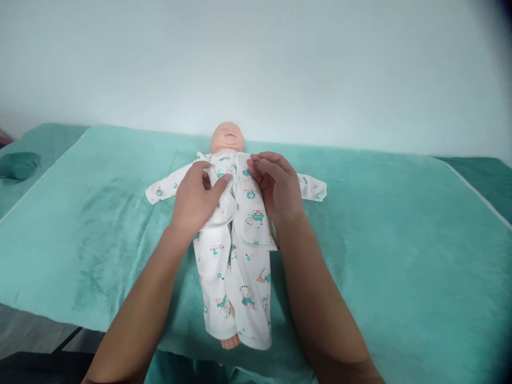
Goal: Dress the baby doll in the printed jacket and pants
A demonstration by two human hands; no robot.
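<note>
A dressed doll (pixel 227 140) lies on its back on a broad teal cloth (pixel 392 240), its head toward the pale wall (pixel 256 64) and its feet toward the person. The cloth spreads well out to both sides of the doll, rumpled and shaded to its left, smoother to its right. Far left of the doll, beyond a light edge seam, a darker teal cover (pixel 52 140) has an oval hollow (pixel 18 165); similar darker fabric shows far right. Below and left of the doll are grey floor (pixel 24 325) and a dark object (pixel 48 368). The left hand (pixel 198 197) and right hand (pixel 278 184) touch the patterned jacket (pixel 252 205) on the doll's chest, fingers bent; whether either grip is pinching fabric, I cannot tell.
</note>
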